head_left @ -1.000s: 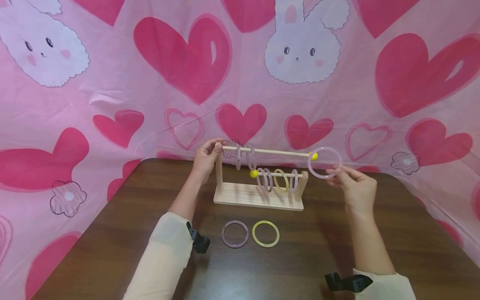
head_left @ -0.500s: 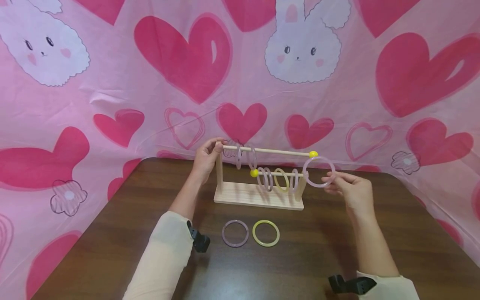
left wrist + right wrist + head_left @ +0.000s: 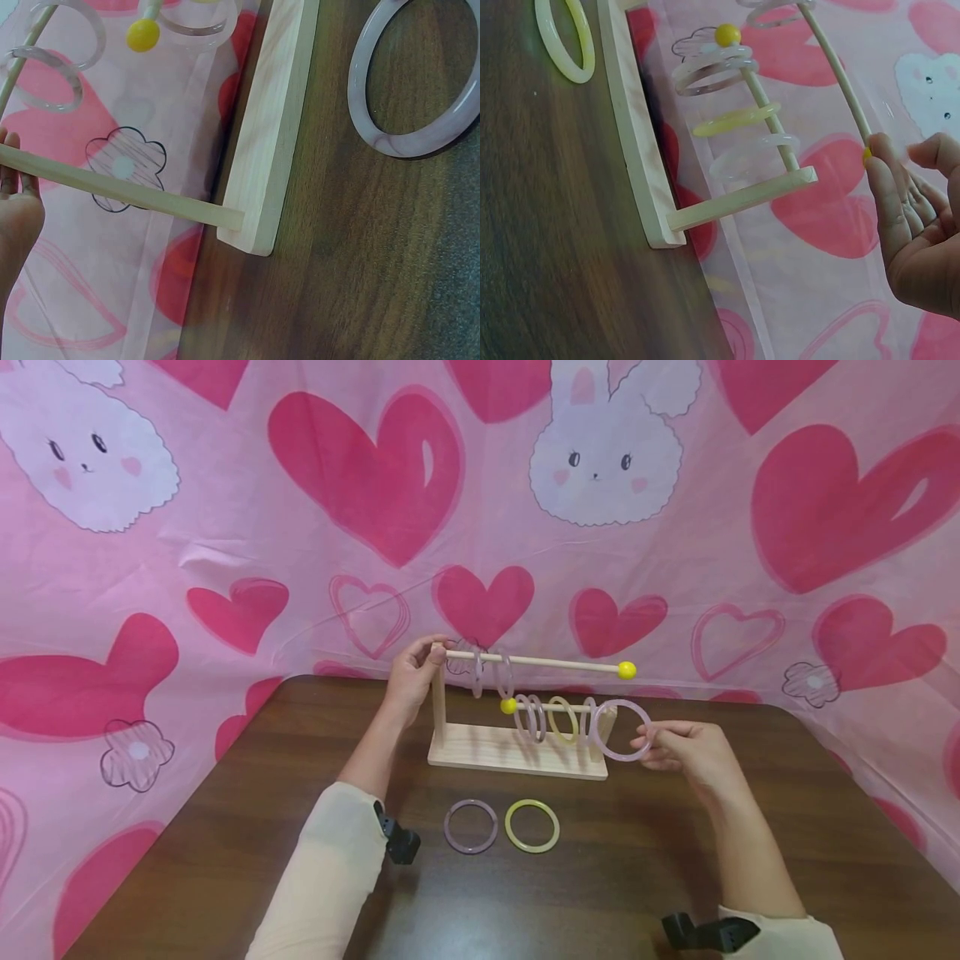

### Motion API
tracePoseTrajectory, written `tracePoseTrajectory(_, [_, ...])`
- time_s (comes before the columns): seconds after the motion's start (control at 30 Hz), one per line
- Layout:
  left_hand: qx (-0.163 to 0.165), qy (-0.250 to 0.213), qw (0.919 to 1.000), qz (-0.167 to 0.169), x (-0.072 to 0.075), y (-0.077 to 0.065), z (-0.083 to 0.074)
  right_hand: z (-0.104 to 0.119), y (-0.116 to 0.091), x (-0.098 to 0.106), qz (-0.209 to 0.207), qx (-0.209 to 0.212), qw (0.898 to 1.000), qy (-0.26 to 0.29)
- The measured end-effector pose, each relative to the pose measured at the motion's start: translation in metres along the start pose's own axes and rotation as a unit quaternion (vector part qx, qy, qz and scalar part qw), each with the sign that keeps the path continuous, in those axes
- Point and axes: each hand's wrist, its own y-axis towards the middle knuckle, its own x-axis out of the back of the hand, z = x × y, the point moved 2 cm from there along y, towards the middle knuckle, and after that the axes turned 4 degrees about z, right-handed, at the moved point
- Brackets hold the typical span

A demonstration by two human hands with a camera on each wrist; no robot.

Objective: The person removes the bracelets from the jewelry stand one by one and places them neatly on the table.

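Note:
My left hand [image 3: 411, 681] grips the top of the left post of a wooden bangle rack [image 3: 517, 762]. In the head view my right hand [image 3: 693, 752] pinches a pale pink bangle [image 3: 622, 758] by its right edge; the bangle overlaps the rack's right post. That bangle does not show in the right wrist view, where the right hand [image 3: 922, 225] overlaps the upper rod's yellow end. Two pale purple bangles hang on the upper rod [image 3: 562, 664]. Several hang on the lower rod, among them a yellow bangle [image 3: 735, 120].
In front of the rack, a purple bangle [image 3: 447, 827] and a yellow-green bangle [image 3: 509, 827] lie flat on the dark wooden table [image 3: 600, 893]. Yellow balls cap the rods, such as the upper ball [image 3: 627, 670]. Behind hangs a pink heart-print cloth [image 3: 480, 543].
My right hand has moved down and left with the pale pink bangle, from beside the upper rod's yellow ball to the right end of the lower rod. The left hand stays put.

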Motion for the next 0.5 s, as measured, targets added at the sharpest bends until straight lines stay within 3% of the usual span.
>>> tracePoseTrajectory(0.5, [0.005,0.007,1.0,-0.004,0.0003,0.0003,0.0006,-0.0086,-0.0005,0.0016,0.044,-0.044,0.992,-0.106])
